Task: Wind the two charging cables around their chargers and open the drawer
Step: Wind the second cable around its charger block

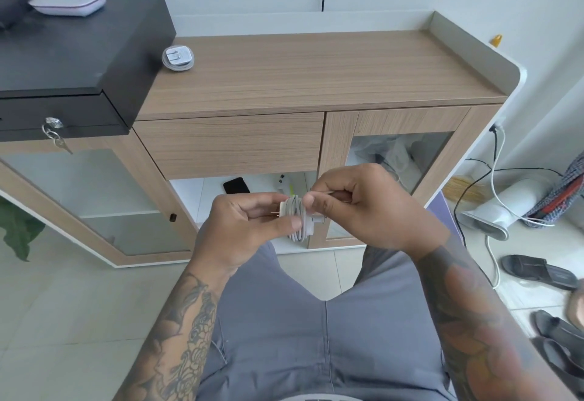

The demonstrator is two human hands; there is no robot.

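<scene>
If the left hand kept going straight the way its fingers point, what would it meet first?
Probably the right hand: the left hand points across at it, with only the cable-wound charger held between them. Depth is hard to judge.

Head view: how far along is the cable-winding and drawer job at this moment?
One wound charger already lies on the wooden cabinet top, its cable coiled around it. The second charger is in hand: the left hand grips it while the right hand pinches the cable end, with most of it already wrapped. Left to do: finish that wrap and open the drawer, which is shut.
</scene>
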